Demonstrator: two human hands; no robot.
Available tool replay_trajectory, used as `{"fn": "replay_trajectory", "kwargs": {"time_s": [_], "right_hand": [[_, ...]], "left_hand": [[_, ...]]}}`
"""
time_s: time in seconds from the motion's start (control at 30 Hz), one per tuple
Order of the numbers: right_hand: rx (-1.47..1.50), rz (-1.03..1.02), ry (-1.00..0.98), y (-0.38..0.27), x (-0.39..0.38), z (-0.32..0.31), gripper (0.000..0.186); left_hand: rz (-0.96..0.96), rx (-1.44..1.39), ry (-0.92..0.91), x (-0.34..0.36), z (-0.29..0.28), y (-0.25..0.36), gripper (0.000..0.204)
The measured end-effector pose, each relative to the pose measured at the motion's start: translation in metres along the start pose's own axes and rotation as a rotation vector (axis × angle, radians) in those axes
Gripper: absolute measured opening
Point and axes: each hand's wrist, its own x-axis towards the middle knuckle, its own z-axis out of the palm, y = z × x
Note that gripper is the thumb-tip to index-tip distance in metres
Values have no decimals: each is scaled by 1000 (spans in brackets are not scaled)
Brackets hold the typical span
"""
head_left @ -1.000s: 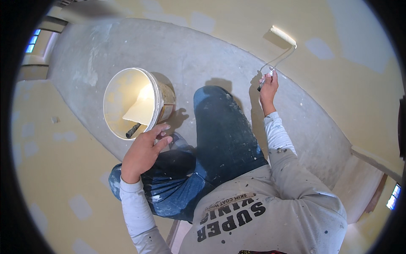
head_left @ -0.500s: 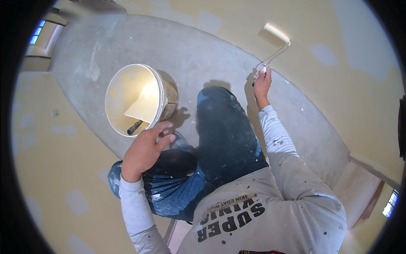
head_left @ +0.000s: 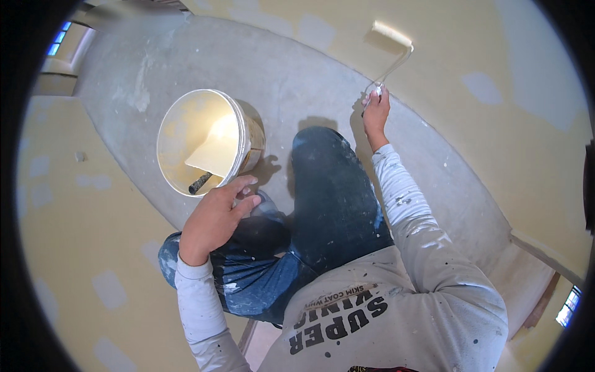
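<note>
A paint roller (head_left: 392, 36) with a pale sleeve and bent wire frame lies against the yellow wall on the right. My right hand (head_left: 376, 118) is closed around its handle, arm stretched forward. My left hand (head_left: 217, 214) rests over my left thigh, loosely bent, thumb and fingers apart, with nothing seen in it. Just beyond its fingers stands a white bucket (head_left: 253, 144), tilted in view, its inside smeared with cream paint. Inside the bucket are pale paint and a dark handle (head_left: 199, 183), which points toward my left hand.
The grey concrete floor (head_left: 273, 74) runs between two yellow walls with pale patches. A wall (head_left: 68, 217) rises on the left. My bent knees (head_left: 322, 161) are between the bucket and my right arm. Bluish windows (head_left: 569, 307) show at the lower right and upper left.
My right hand has moved the roller slightly forward and left along the wall. My left hand stays nearly where it was, and the view has shifted slightly.
</note>
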Motion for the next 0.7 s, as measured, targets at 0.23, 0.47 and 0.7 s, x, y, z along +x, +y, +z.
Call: {"fn": "replay_trajectory", "kwargs": {"time_s": [0.23,0.47,0.7], "right_hand": [[41,188,75,55,-26,-27,30],[151,78,116,7,-16,-52,33],[167,148,131,13,-29,-72,33]], "left_hand": [[71,34,1,9,0,2,44],[10,33,-30,4,4,-3,44],[43,43,-25,10,4,6,44]]}}
